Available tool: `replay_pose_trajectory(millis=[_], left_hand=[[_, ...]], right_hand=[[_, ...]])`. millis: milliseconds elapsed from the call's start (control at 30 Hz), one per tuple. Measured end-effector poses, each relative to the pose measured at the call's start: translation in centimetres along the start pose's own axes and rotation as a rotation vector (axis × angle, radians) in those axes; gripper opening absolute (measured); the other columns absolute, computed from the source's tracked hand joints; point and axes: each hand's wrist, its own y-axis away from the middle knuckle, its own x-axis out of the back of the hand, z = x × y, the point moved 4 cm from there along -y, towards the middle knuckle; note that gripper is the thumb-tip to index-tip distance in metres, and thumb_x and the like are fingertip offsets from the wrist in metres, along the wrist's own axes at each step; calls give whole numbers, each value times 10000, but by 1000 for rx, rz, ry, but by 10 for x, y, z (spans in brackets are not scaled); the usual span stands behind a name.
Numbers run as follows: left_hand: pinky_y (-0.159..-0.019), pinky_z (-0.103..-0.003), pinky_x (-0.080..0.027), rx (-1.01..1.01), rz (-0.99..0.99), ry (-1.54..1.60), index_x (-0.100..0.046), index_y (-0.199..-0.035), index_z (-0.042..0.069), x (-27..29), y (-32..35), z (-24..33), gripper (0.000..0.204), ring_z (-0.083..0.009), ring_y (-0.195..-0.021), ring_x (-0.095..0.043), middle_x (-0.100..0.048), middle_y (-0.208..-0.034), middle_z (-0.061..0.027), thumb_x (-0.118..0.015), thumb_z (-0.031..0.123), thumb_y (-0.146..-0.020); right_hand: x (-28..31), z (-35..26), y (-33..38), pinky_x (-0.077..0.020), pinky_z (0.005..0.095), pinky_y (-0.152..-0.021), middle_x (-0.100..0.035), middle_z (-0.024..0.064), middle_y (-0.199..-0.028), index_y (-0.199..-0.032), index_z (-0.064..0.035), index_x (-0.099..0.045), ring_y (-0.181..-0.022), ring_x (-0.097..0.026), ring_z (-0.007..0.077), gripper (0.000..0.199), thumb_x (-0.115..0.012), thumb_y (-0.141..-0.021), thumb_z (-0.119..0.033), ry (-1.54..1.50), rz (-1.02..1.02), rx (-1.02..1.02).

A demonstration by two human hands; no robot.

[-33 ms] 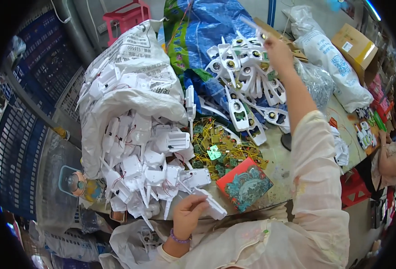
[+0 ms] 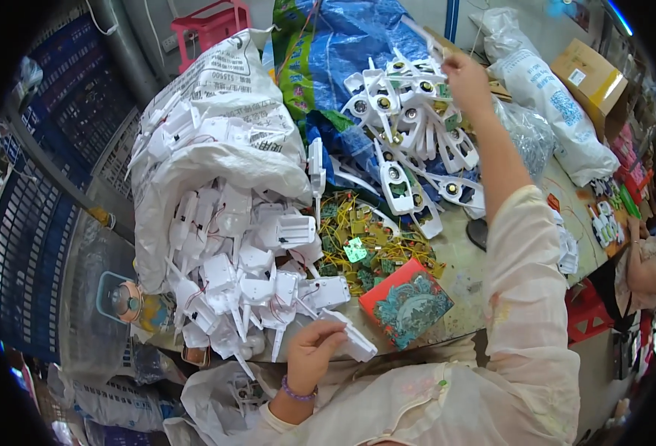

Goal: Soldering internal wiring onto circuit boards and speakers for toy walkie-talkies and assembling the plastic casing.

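Observation:
My left hand, low in the middle, pinches a white plastic housing at the table's front edge. My right arm stretches far out over the table. Its hand has closed fingers on a long white plastic piece, above the back of a heap of white plastic shells with round metal-centred parts. The fingertips there are partly hidden. Left of my left hand lie many white housings with thin red wires, spilling from a white woven sack.
Green circuit boards with yellow wires lie mid-table, beside a red box with a teal pattern. A blue sheet backs the heap. Plastic bags and a cardboard box stand at back right. Another person's arm shows far right.
My right hand has shifted slightly to the right, the long white piece still in its fingers. My left hand and its housing have stayed almost still.

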Motion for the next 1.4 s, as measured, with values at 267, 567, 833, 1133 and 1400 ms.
replay_pose_trajectory(millis=[267, 567, 833, 1133, 1400], left_hand=[[-752, -215, -456, -19, 12, 92, -615, -965, -6, 0, -2, -2, 118, -84, -838, -572, -619, -917, -24, -616, -2, -847], [-667, -217, -428, -144, -47, -206, -655, -926, 2, -7, 3, 5, 106, -88, -748, -542, -602, -836, -24, -629, -1, -824], [-673, -225, -426, -83, -70, -178, -672, -913, 15, -23, 3, 0, 103, -102, -759, -545, -603, -830, -33, -649, 15, -812], [-920, -390, -424, -549, -137, -724, -606, -861, 34, -45, -42, 19, 94, -347, -1128, -529, -587, -1200, -156, -614, -5, -776], [-1014, -444, -358, -557, -334, -714, -606, -858, 57, -49, -39, 10, 123, -365, -1270, -404, -408, -1380, -200, -669, 51, -752]], right_hand=[[48, -121, 109, -465, 209, -726, -633, 22, -864, -1005, 0, -619, -800, -586, 86, 220, -661, -792, -36, -635, -370, -61], [63, -89, 273, -485, 368, -856, -524, 117, -1113, -967, -115, -689, -1029, -562, 266, 335, -692, -689, 72, -634, -873, 223], [67, -85, 274, -479, 372, -867, -582, 119, -1159, -997, -83, -642, -1082, -564, 291, 414, -561, -659, 142, -280, -869, 526], [90, -120, 285, -443, 367, -771, -605, 41, -904, -904, -95, -647, -894, -564, 247, 242, -703, -669, -90, -146, -908, 509], [64, -88, 264, -456, 406, -854, -631, 61, -994, -844, -61, -643, -1009, -556, 297, 229, -621, -666, 82, -244, -708, 503]])
